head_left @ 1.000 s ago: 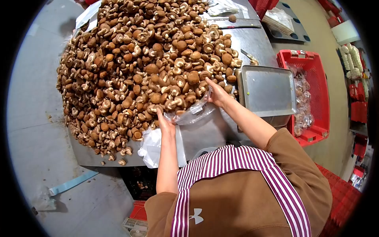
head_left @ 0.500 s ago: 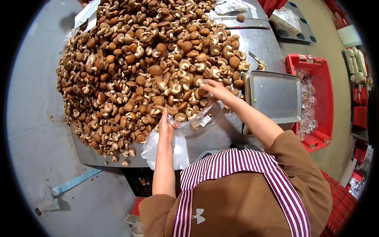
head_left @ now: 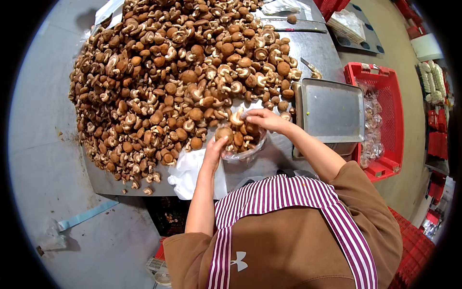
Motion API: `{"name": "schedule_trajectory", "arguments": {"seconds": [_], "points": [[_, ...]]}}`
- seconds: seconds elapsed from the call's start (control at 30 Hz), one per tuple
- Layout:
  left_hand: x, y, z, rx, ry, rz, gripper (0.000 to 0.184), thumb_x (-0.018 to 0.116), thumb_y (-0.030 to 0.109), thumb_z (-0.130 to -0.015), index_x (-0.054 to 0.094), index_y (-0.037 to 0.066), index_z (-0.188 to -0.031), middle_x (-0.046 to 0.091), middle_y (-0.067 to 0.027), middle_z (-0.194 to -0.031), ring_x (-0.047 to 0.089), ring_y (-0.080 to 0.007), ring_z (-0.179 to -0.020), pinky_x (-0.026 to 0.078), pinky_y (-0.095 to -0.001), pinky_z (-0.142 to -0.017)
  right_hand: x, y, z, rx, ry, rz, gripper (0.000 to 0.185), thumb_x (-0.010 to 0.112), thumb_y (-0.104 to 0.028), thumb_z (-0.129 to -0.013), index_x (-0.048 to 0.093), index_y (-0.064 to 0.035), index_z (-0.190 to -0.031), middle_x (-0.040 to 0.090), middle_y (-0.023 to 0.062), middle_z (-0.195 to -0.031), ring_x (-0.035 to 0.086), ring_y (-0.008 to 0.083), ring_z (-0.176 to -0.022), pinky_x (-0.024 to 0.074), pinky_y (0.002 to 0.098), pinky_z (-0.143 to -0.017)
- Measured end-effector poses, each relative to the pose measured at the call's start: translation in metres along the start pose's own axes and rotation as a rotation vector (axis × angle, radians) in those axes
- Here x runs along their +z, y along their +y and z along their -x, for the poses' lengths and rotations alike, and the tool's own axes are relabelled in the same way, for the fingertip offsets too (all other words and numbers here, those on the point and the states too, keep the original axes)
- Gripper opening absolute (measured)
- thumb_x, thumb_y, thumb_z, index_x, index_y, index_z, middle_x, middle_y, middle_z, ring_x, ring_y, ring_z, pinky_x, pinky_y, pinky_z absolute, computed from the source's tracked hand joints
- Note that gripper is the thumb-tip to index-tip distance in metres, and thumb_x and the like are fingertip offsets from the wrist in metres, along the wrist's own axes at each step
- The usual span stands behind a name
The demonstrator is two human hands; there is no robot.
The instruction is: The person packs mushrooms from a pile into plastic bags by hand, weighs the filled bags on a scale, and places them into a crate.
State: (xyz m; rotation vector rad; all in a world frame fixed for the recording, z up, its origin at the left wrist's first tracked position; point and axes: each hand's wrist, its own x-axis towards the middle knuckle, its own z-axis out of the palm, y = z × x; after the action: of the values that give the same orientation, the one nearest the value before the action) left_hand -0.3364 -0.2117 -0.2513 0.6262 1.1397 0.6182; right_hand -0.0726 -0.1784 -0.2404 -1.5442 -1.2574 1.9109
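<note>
A clear plastic bag (head_left: 247,153) full of brown shiitake mushrooms stands open at the near edge of a large heap of shiitake mushrooms (head_left: 159,91). My left hand (head_left: 214,152) grips the bag's left side, its thumb and fingers beside a round mushroom cap (head_left: 224,134) at the mouth. From the right, my right hand (head_left: 266,120) reaches over the bag, fingers curled against a pale-stemmed mushroom (head_left: 237,117) at the top. Its lower fingers are partly hidden among the mushrooms.
White plastic bags (head_left: 198,174) lie at the table's front edge. A metal tray (head_left: 333,111) sits on the right, with a knife (head_left: 310,67) behind it. Beyond stands a red crate (head_left: 392,120) holding filled bags (head_left: 373,125). A dark rod (head_left: 301,30) lies farther back.
The bag has gone from lying low against the heap to standing full of mushrooms. Both hands have drawn nearer its mouth, and a gap shows in the heap behind it.
</note>
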Motion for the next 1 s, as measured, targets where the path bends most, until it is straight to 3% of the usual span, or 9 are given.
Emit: {"name": "schedule_trajectory", "arguments": {"seconds": [0.03, 0.1, 0.17, 0.3, 0.37, 0.43, 0.57, 0.83, 1.0], "points": [[0.008, -0.001, 0.011, 0.031, 0.0, -0.035, 0.042, 0.067, 0.027, -0.089, 0.058, 0.003, -0.122, 0.066, -0.0041, -0.098, 0.062, -0.0095, -0.069, 0.049, -0.0213, -0.052, 0.003, 0.005, 0.009, -0.001, 0.002, 0.001, 0.041, 0.06, -0.033, -0.097, 0.062, -0.0099, -0.131, 0.067, 0.0035, -0.092, 0.06, 0.0118, -0.073, 0.0514, 0.0284, -0.065], [0.011, -0.007, 0.031, 0.108, -0.048, -0.124, 0.053, 0.071, 0.015, -0.086, 0.055, 0.004, -0.135, 0.067, -0.0086, -0.113, 0.066, -0.0177, -0.1, 0.054, -0.0299, -0.085, 0.008, 0.015, 0.027, -0.316, 0.073, 0.172, 0.032, 0.063, -0.028, -0.096, 0.067, -0.0041, -0.116, 0.068, 0.0061, -0.104, 0.061, 0.0169, -0.1, 0.0485, 0.0316, -0.088], [0.013, -0.019, 0.046, 0.206, -0.115, -0.25, 0.058, 0.07, 0.008, -0.085, 0.052, 0.004, -0.139, 0.064, -0.0104, -0.123, 0.062, -0.0213, -0.113, 0.048, -0.034, -0.1, 0.01, 0.018, 0.048, -0.505, 0.056, 0.268, 0.024, 0.062, -0.021, -0.094, 0.067, 0.0002, -0.103, 0.068, 0.0118, -0.104, 0.065, 0.0244, -0.096, 0.0496, 0.0347, -0.088], [0.013, -0.037, 0.07, 0.429, -0.056, -0.575, 0.059, 0.064, 0.0, -0.083, 0.051, 0.003, -0.14, 0.056, -0.0098, -0.136, 0.053, -0.0208, -0.126, 0.042, -0.0349, -0.107, 0.012, 0.014, 0.089, -0.496, 0.043, 0.406, 0.022, 0.06, -0.017, -0.094, 0.066, 0.0021, -0.102, 0.067, 0.0132, -0.106, 0.065, 0.0268, -0.097, 0.0497, 0.0364, -0.087], [0.002, -0.05, 0.072, 0.5, -0.042, -0.612, 0.055, 0.057, -0.003, -0.084, 0.051, 0.003, -0.139, 0.06, -0.011, -0.131, 0.063, -0.0191, -0.11, 0.05, -0.0326, -0.096, 0.01, 0.017, 0.099, -0.509, 0.045, 0.468, 0.021, 0.06, -0.016, -0.095, 0.065, 0.0029, -0.103, 0.067, 0.0131, -0.108, 0.065, 0.0254, -0.097, 0.0496, 0.0366, -0.087], [-0.004, -0.053, 0.078, 0.091, 0.003, -0.324, 0.05, 0.049, -0.005, -0.087, 0.053, 0.002, -0.136, 0.066, -0.011, -0.121, 0.066, -0.015, -0.084, 0.055, -0.0285, -0.077, 0.01, 0.02, 0.107, -0.492, 0.166, 0.448, 0.019, 0.059, -0.014, -0.095, 0.064, 0.0033, -0.102, 0.066, 0.0121, -0.103, 0.065, 0.024, -0.094, 0.0508, 0.036, -0.083], [0.0, -0.046, 0.089, 0.285, 0.108, -0.239, 0.035, 0.042, -0.003, -0.095, 0.057, -0.002, -0.127, 0.07, -0.0128, -0.109, 0.063, -0.011, -0.072, 0.053, -0.0262, -0.066, 0.012, 0.025, 0.118, -0.381, 0.244, 0.137, 0.021, 0.053, -0.013, -0.1, 0.064, 0.0042, -0.102, 0.063, 0.0074, -0.09, 0.066, 0.017, -0.092, 0.0541, 0.0301, -0.076], [0.034, 0.005, 0.149, 0.321, 0.302, -0.136, 0.025, 0.043, 0.005, -0.098, 0.06, -0.001, -0.115, 0.068, -0.01, -0.088, 0.063, -0.0139, -0.07, 0.053, -0.0288, -0.067, 0.013, -0.002, 0.169, -0.427, 0.324, -0.208, 0.024, 0.051, -0.015, -0.101, 0.069, 0.0012, -0.098, 0.068, 0.0061, -0.092, 0.064, 0.0117, -0.078, 0.0535, 0.0281, -0.07], [0.024, -0.011, 0.151, -0.056, -0.111, -0.654, 0.022, 0.048, 0.009, -0.095, 0.065, 0.005, -0.11, 0.06, -0.0038, -0.082, 0.058, -0.0084, -0.071, 0.049, -0.0262, -0.064, 0.015, 0.0, 0.19, -0.201, 0.133, -0.085, 0.026, 0.055, -0.02, -0.099, 0.067, 0.0003, -0.09, 0.058, 0.0009, -0.065, 0.056, 0.01, -0.059, 0.0458, 0.0252, -0.057]]}}
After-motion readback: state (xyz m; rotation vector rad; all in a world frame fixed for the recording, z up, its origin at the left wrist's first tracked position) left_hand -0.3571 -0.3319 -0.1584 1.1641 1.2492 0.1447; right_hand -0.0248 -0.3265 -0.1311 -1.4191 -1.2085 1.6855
